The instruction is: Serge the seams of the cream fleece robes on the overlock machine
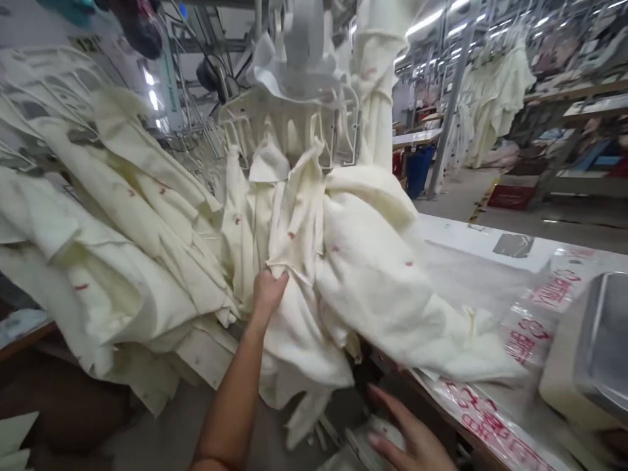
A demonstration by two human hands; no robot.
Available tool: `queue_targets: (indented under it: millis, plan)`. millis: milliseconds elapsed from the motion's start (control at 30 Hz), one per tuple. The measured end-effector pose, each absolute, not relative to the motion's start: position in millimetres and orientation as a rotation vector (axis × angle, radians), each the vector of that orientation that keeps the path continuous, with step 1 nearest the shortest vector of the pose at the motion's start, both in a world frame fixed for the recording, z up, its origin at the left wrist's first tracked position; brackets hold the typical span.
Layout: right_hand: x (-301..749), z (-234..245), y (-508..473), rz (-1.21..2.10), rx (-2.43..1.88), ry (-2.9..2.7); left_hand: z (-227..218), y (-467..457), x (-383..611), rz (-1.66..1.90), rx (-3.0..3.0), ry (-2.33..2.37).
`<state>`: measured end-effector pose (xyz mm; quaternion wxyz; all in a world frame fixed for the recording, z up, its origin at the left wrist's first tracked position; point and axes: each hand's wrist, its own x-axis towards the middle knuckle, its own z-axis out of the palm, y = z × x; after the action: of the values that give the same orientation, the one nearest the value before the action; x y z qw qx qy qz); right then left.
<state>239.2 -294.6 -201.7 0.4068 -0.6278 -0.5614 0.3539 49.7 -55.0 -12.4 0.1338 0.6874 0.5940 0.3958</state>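
Cream garments (pixel 304 261) with small red marks hang bunched from white plastic hangers (pixel 294 124) on an overhead rail. My left hand (pixel 267 291) reaches up into the bunch and pinches a fold of one cream garment. Part of that fabric spills right onto a table (pixel 471 235). My right hand (pixel 407 435) hovers low by the table's front edge, fingers stretched out and holding nothing, near clear plastic bags (pixel 490 418) printed with red text.
More cream garments (pixel 108 216) hang in a row at the left. A grey machine housing (pixel 593 347) sits at the table's right end. Behind are racks with hanging garments (pixel 495 98), a blue bin (pixel 419 170) and a red crate (pixel 510 196) on the floor.
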Motion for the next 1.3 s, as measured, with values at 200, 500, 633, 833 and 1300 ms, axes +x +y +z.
queue_targets:
  millis: [200, 500, 633, 833, 1300]
  plan:
    - [187, -238, -213, 0.791, -1.779, -1.010, 2, -89, 45, 1.175, 1.808, 1.461]
    - [189, -221, -253, 0.994, -1.525, -1.009, 24, -136, 42, 1.272, 1.577, 1.023]
    - [155, -182, -262, 1.045, -1.265, -0.992, 31, -156, 80, 0.651, 1.764, 0.526]
    - [182, -144, -232, 0.928, -1.220, -0.687, 26, -145, 106, 0.129, 2.244, 0.288]
    - [316, -32, -369, 0.750, -1.214, -0.950, 127, -211, 208, 0.625, 2.826, -0.143]
